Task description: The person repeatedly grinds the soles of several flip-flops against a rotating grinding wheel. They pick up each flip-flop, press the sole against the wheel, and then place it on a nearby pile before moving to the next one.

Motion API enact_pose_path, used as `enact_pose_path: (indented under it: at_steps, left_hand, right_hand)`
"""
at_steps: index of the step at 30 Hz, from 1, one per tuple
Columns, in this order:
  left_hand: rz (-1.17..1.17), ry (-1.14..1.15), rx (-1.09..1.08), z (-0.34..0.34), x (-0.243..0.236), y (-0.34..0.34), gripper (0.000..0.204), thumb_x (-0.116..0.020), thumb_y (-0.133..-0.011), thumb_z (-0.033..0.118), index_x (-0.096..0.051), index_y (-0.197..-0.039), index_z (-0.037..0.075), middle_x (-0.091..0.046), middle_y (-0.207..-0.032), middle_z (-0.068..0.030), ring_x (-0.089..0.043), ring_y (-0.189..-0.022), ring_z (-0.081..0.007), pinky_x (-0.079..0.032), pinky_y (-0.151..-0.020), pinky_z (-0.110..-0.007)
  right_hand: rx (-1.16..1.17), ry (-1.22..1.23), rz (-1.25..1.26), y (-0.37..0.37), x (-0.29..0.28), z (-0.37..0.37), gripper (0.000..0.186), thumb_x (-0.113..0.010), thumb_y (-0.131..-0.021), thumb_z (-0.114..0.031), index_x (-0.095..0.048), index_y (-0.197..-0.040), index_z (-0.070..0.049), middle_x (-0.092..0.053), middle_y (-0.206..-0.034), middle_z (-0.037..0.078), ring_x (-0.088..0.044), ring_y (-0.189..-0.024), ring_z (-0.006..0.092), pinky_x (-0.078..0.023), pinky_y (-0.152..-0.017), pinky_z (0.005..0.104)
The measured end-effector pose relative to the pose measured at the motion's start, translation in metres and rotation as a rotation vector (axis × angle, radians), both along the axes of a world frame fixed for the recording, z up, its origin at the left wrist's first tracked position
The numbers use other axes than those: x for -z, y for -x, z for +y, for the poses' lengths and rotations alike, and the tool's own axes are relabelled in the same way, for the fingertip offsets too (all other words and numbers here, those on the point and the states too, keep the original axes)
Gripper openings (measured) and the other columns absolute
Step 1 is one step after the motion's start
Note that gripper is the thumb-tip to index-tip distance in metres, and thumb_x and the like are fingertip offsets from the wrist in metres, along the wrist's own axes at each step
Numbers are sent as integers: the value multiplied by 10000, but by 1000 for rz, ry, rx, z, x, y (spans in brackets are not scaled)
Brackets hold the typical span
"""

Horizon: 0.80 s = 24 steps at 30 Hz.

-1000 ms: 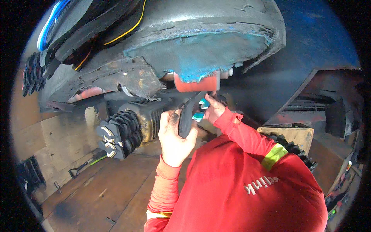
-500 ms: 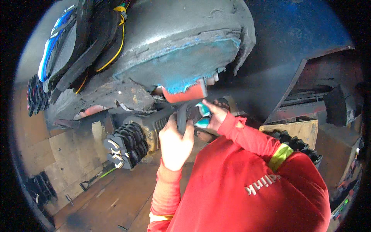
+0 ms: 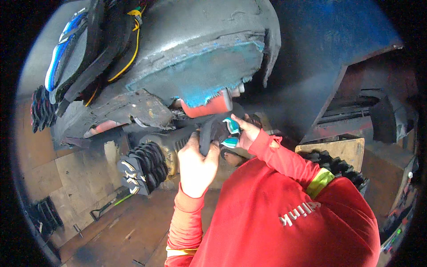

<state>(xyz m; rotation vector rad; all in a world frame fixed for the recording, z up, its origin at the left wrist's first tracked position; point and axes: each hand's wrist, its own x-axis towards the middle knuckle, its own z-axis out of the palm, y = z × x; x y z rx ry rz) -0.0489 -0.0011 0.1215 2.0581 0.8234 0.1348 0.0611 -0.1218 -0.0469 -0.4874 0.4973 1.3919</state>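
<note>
My left hand (image 3: 198, 167) grips the near end of a dark rubber sole (image 3: 207, 138). My right hand (image 3: 248, 133) holds the same piece with its teal-and-white straps (image 3: 232, 126) around its fingers. The sole is just below a red-orange roller (image 3: 207, 107) under a dusty housing (image 3: 195, 18) with a frayed teal cloth (image 3: 195, 73); whether they touch I cannot tell.
Black footwear pieces with blue and yellow edging (image 3: 73, 53) rest on the housing. Stacked soles (image 3: 144, 169) sit by a ribbed motor (image 3: 173, 158). A wooden box (image 3: 351, 155) holds dark pieces at right, beside a blue metal wall (image 3: 329, 40). A green-handled tool (image 3: 122, 199) lies left.
My view has shifted, so the housing appears further left. Within my hands, the sole has turned from a long upright angle to a more foreshortened one, still below the roller.
</note>
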Motion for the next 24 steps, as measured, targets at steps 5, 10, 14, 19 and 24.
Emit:
enact_pose_path:
  at_steps: [5,10,14,19,24]
  left_hand:
    - [28,-5,-100,-9,-18,3,237,-655,-862,102,-633,-1019,-74,-683,-810,-258,-718,-753,-401,-560,-693,-413]
    - [-41,48,-50,-2,3,-15,266,-668,-853,115,-651,-1044,-69,-688,-793,-237,-714,-721,-374,-548,-673,-422]
    - [-79,65,-84,-1,0,11,302,-665,-855,109,-650,-1103,-63,-695,-849,-257,-722,-800,-406,-555,-716,-425]
    - [-39,-59,-20,-8,-29,53,328,-670,-864,86,-627,-1161,-46,-694,-909,-247,-725,-799,-378,-563,-722,-396]
    - [-99,-165,-9,-28,-53,75,304,-680,-856,55,-628,-1143,-28,-679,-879,-203,-721,-756,-332,-562,-698,-359]
  right_hand:
    - [3,-30,-81,5,-9,3,413,-715,-955,-415,-665,-1234,-116,-701,-1168,55,-650,-1139,277,-525,-1018,551]
    - [22,-3,5,-3,-4,4,419,-704,-956,-433,-683,-1225,-113,-704,-1202,71,-651,-1158,273,-536,-1015,542]
    - [-42,-11,-65,1,-13,4,415,-708,-947,-459,-666,-1218,-148,-690,-1207,48,-659,-1132,263,-543,-975,548]
    - [-17,-11,-68,15,-40,5,499,-734,-954,-317,-538,-1390,-172,-669,-1221,85,-671,-1086,297,-571,-885,592]
    - [76,-51,-213,31,-50,-5,907,-711,-963,-153,-73,-1579,-345,-532,-1407,108,-656,-1130,351,-564,-864,667]
